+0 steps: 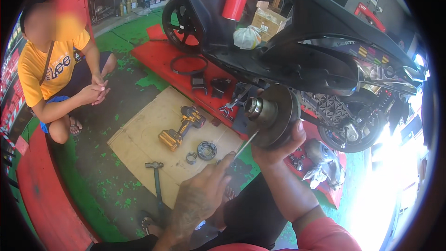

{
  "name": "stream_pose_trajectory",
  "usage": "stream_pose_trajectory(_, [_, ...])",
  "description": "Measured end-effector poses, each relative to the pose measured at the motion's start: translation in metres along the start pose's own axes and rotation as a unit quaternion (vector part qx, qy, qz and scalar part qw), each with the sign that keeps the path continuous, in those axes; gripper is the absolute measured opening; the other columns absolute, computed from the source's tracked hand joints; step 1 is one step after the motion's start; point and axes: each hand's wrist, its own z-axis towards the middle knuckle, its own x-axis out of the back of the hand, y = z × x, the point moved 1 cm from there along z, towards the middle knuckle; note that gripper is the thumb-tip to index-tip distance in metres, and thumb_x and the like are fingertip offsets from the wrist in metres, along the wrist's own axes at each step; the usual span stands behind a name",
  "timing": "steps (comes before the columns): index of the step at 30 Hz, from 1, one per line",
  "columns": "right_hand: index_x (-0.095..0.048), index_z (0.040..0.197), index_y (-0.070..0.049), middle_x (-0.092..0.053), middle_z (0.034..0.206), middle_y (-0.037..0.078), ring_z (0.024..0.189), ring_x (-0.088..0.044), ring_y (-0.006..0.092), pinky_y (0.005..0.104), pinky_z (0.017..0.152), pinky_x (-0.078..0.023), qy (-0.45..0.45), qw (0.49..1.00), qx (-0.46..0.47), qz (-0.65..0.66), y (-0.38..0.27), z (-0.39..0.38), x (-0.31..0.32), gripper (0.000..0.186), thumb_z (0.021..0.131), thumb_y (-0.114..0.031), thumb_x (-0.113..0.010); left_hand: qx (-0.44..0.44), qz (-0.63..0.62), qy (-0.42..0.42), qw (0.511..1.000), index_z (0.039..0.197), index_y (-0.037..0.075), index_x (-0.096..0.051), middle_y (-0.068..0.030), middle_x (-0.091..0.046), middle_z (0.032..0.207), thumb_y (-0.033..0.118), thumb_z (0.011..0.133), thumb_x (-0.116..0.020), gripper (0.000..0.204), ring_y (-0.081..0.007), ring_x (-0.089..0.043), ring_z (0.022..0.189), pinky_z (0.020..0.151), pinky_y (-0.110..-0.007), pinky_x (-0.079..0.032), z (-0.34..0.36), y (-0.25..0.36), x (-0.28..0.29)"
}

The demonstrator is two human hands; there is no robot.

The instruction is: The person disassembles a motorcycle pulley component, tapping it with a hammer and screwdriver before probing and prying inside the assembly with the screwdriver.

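Note:
My right hand (284, 146) grips a round metal scooter pulley (289, 111) from below and behind, thumb up along its rim. The pulley is tilted, with its shiny ridged hub (255, 108) pointing left. My left hand (204, 188) is closed around a thin metal rod-like tool (246, 142); its handle is hidden in my fingers. The rod's tip reaches the pulley's lower side near the hub; whether it touches is hard to tell. Below on the cardboard (134, 146) lie a round clutch part (206, 150) and a short metal ring (191, 158).
A yellow and black power driver (182, 128) and a hammer (157, 181) lie on the cardboard. Beyond, a black scooter (302, 60) stands on a red platform (153, 58) with a drive belt (188, 65) and loose parts. A person in yellow (55, 69) squats at left.

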Motion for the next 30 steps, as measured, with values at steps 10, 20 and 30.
stream_pose_trajectory(10, [-0.049, 0.147, -0.002, -0.057, 0.139, 0.021, 0.125, -0.057, 0.0303, 0.0432, 0.104, -0.046, -0.065, 0.991, -0.093, 0.070, 0.002, 0.003, 0.006, 0.088, 0.082, -0.061, -0.057, 0.037, -0.271, -0.048, 0.961, 0.156, 0.012, -0.046, -0.0111, -0.071, 0.094, 0.007, 0.099, -0.056, 0.059, -0.0213, -0.060, 0.068, 0.064, -0.036, -0.049, -0.002, -0.019, -0.022])
stream_pose_trajectory(20, [-0.037, 0.155, -0.005, -0.054, 0.139, 0.019, 0.111, -0.061, 0.0286, 0.0387, 0.097, -0.047, -0.042, 0.986, -0.158, 0.007, 0.008, 0.002, 0.009, 0.096, 0.076, -0.051, -0.066, 0.188, -0.450, -0.145, 0.861, 0.159, 0.012, -0.043, -0.0096, -0.070, 0.090, 0.009, 0.102, -0.048, 0.057, -0.0195, -0.059, 0.071, 0.065, -0.032, -0.048, -0.004, -0.037, -0.024])
stream_pose_trajectory(30, [-0.048, 0.147, -0.004, -0.060, 0.133, 0.020, 0.112, -0.063, 0.0265, 0.0384, 0.089, -0.054, -0.034, 0.992, -0.121, -0.029, 0.011, 0.007, 0.009, 0.082, 0.086, -0.059, -0.056, 0.158, -0.388, -0.070, 0.905, 0.151, 0.006, -0.044, -0.0033, -0.053, 0.076, 0.014, 0.102, -0.053, 0.050, -0.0131, -0.045, 0.061, 0.058, -0.028, -0.040, 0.004, -0.015, -0.023])
